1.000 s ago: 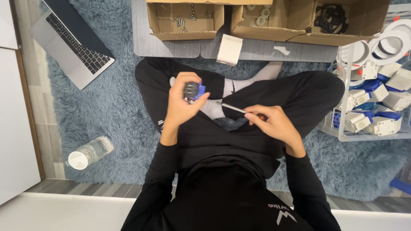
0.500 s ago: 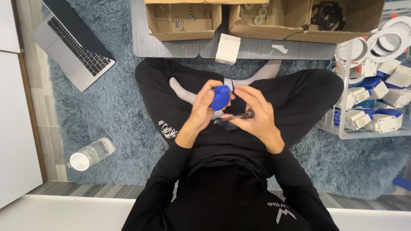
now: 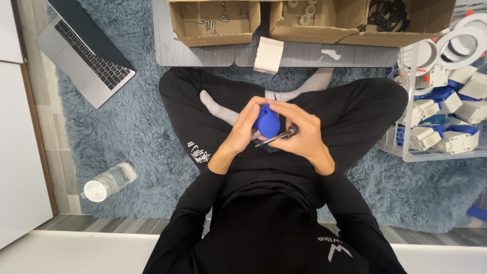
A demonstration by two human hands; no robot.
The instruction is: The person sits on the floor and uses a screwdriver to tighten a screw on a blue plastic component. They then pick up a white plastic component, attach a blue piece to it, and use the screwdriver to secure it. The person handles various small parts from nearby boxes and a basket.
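— What differs from half a second back?

— Little; both hands stay joined over the lap, and the blue plastic part [image 3: 267, 121] sits a touch more upright between them; a second back the hands were apart, the right one holding the thin tool out alone.

— And the grip?

— The left hand [image 3: 242, 129] is grasping the blue plastic part from nine o'clock, fingers wrapped on its side; the right hand [image 3: 299, 134] is clenched round a thin dark screwdriver [image 3: 276, 138], its shaft running under the part toward eight o'clock, while its fingertips touch the part's top.

— What lies around?

— At twelve o'clock a white block [image 3: 268, 55] stands on a grey mat [image 3: 203, 56]; behind it, cardboard boxes [image 3: 213, 23] with screws and rings; at ten o'clock an open laptop [image 3: 83, 53]; at eight o'clock a clear bottle [image 3: 107, 181] lying on the shaggy blue rug [image 3: 142, 127]; at three o'clock a wire rack [image 3: 441, 116] of white and blue pieces.

— Anything in the way?

— Only the crossed legs and the grey-socked foot [image 3: 218, 106] just beside the left wrist.

— Room to move?

— Open rug at nine and four o'clock; the rack crowds the right knee; wall and floorboards bound the left edge.
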